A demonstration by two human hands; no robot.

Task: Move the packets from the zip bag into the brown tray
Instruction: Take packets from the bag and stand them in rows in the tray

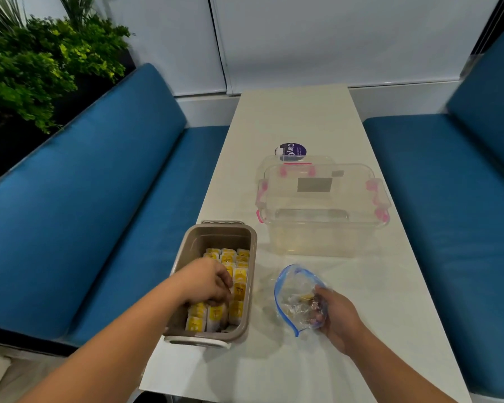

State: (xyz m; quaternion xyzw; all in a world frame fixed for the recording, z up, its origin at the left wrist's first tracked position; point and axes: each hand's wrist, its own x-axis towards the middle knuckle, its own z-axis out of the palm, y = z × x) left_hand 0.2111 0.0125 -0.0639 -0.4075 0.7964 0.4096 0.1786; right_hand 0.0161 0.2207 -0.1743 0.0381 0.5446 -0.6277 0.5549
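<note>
Packets (240, 279) in brown tray (204, 239): left hand (208, 282) fingers curled on them; right hand (336, 318) grips zip bag (294, 286)

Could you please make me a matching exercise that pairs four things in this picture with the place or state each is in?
Things:
1. brown tray
2. zip bag
3. clear box with pink latches
4. left hand

Place or state:
A. gripped by the right hand
B. down inside the tray, on the yellow packets
C. farther up the table, beyond the bag
D. holds rows of yellow packets

Pairs: 1-D, 2-A, 3-C, 4-B
</note>
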